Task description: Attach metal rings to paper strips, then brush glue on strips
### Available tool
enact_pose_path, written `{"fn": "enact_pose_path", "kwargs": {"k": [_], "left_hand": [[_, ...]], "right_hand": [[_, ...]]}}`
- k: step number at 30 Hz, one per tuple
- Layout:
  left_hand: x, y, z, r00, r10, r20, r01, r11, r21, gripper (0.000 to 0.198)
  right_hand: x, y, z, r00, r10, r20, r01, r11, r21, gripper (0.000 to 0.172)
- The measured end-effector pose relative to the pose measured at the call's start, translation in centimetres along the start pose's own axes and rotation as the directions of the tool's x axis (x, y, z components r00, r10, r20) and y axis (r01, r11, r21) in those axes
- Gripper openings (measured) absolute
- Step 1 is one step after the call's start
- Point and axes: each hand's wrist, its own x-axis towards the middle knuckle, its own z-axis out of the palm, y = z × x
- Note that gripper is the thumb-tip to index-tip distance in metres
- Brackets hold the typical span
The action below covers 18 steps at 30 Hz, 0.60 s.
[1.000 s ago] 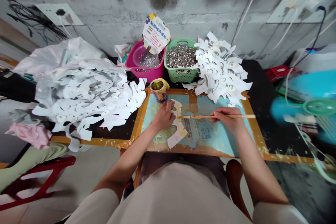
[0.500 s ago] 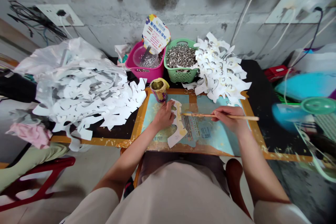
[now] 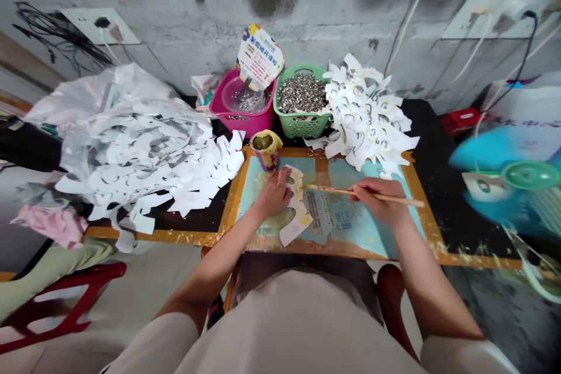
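A brush and a white cut-out meet over a blue-covered work surface.
The left hand (image 3: 276, 191) rests its fingers on the left edge of the white cut-out (image 3: 300, 213), which is streaked with yellow; the right hand (image 3: 379, 198) grips a wooden brush (image 3: 335, 190), its tip at the opposite edge (contact is too fine to tell). Just beyond the left hand stands a smeared tin (image 3: 266, 153); behind it are a pink basket (image 3: 243, 124) and a green basket (image 3: 302, 127) of metal rings (image 3: 302, 93), between two heaps of white pieces (image 3: 370, 117).
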Motion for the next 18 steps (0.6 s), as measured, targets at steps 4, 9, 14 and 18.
{"fn": "enact_pose_path", "kwargs": {"k": [4, 9, 14, 18], "left_hand": [[-0.2, -0.1, 0.3, 1.000, 0.010, -0.004, -0.010, 1.000, 0.001, 0.059], [-0.1, 0.0, -0.1, 0.997, -0.011, -0.079, 0.009, 1.000, -0.027, 0.067], [-1.0, 1.5, -1.7, 0.996, -0.062, -0.062, 0.061, 0.998, -0.019, 0.036], [-2.7, 3.3, -1.8, 0.978, -0.203, -0.055, 0.204, 0.979, 0.023, 0.006]], "right_hand": [[-0.7, 0.2, 0.1, 0.966, 0.019, -0.259, -0.005, 0.998, 0.055, 0.014], [-1.7, 0.4, -0.1, 0.814, 0.146, -0.563, -0.002, 0.969, 0.248, 0.015], [-3.0, 1.1, -0.7, 0.797, 0.216, -0.564, -0.004, 0.935, 0.353, 0.013], [-4.3, 2.2, -0.7, 0.858, 0.324, -0.399, -0.072, 0.845, 0.530, 0.015]]}}
